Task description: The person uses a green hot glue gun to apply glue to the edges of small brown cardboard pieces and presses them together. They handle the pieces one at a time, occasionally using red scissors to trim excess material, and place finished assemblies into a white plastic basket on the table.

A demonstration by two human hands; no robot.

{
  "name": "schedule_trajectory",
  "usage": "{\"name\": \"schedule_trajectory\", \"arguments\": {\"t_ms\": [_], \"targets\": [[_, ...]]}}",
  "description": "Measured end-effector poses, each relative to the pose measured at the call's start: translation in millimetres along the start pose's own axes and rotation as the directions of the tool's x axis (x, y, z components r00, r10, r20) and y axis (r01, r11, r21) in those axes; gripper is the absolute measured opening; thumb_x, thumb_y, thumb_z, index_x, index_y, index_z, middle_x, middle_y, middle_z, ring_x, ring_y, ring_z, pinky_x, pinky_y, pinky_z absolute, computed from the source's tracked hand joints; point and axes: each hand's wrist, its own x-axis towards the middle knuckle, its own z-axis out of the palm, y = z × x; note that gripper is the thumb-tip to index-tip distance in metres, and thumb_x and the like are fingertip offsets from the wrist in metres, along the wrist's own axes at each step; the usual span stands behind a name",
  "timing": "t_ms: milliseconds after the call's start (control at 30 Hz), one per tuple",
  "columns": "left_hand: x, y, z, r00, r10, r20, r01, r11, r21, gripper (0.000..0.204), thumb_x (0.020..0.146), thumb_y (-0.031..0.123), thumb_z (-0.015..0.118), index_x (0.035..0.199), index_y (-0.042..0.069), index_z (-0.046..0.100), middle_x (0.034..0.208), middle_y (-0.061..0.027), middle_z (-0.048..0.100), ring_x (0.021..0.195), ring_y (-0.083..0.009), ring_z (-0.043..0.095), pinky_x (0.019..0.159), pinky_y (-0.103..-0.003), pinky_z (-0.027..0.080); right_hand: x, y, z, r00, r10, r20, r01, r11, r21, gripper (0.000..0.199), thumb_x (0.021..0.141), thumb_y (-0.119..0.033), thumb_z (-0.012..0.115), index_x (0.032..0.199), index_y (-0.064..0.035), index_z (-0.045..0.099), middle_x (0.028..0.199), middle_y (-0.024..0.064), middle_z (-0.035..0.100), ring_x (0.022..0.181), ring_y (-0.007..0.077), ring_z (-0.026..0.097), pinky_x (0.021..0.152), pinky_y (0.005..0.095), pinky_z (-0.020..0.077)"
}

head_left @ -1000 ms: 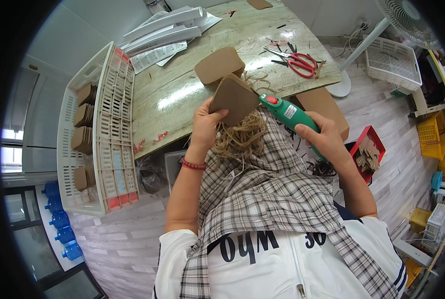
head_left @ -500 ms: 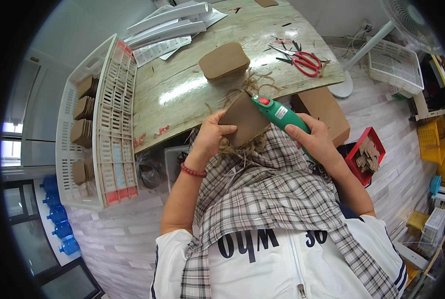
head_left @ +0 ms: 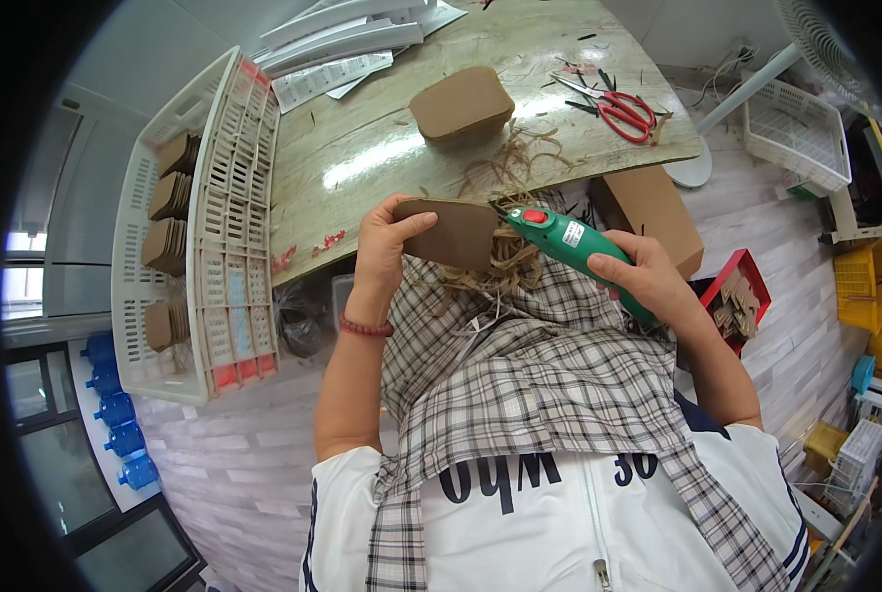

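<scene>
Pinched between the thumb and fingers of my left hand [head_left: 391, 237] is a flat brown panel [head_left: 453, 235] with rounded corners, held over my lap. My right hand [head_left: 638, 271] is wrapped round a green electric trimmer [head_left: 564, 239] with a red switch. The tool's tip is at the panel's right edge; whether they touch I cannot tell. Thin brown trimmings [head_left: 515, 255] hang beside that edge and lie on my checked apron. Beyond my hands, a stack of similar brown panels [head_left: 460, 102] rests on the table [head_left: 362, 148].
Red-handled scissors [head_left: 623, 113] lie at the table's right. Paper sheets [head_left: 347, 44] sit at the back left. A white crate [head_left: 204, 286] holding brown panels stands at left. On the right are a cardboard box [head_left: 648, 212], a red tray [head_left: 742, 291] of brown scraps and a fan [head_left: 821, 44].
The panel has turned flatter and shifted a little left with my left hand. My right hand and the trimmer have moved slightly right and down. The whole view has shifted somewhat.
</scene>
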Motion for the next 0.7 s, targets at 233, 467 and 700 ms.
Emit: {"name": "schedule_trajectory", "arguments": {"t_ms": [233,467,700], "targets": [[2.1,-2.8,-9.5,0.998,-0.052,0.045,0.051,0.999,0.018,0.016,0.076,0.0,0.073,0.091,0.001,0.067,0.084,-0.0057,0.07,0.073,-0.0119,0.064,0.069,-0.025,0.051,0.5,-1.7,4.3,0.999,0.005,0.032,-0.004,1.0,-0.02,0.042,0.087,-0.034,0.069,0.107,0.0024,0.064,0.074,0.002,0.059,0.061,0.0075,0.053,0.054,0.0237,0.0454],[0.9,-2.9,-4.7,0.991,-0.099,0.089,0.085,0.985,0.149,0.015,0.076,-0.001,0.073,0.09,0.0,0.068,0.082,-0.0059,0.07,0.07,-0.0116,0.065,0.065,-0.024,0.052,-0.6,-0.6,8.1,0.999,0.003,0.041,0.0,0.996,-0.086,0.043,0.086,-0.034,0.071,0.108,0.0023,0.064,0.074,0.0024,0.058,0.06,0.007,0.052,0.054,0.0233,0.0449],[-1.0,-2.0,11.6,0.97,-0.175,0.169,0.139,0.969,0.205,0.018,0.075,-0.001,0.074,0.091,0.001,0.068,0.083,-0.0047,0.07,0.071,-0.0113,0.065,0.067,-0.025,0.052,1.0,-0.1,11.7,0.999,-0.005,0.049,0.01,0.996,-0.094,0.044,0.086,-0.034,0.07,0.109,0.0022,0.063,0.074,0.0022,0.058,0.059,0.0071,0.052,0.054,0.0241,0.0451]]}}
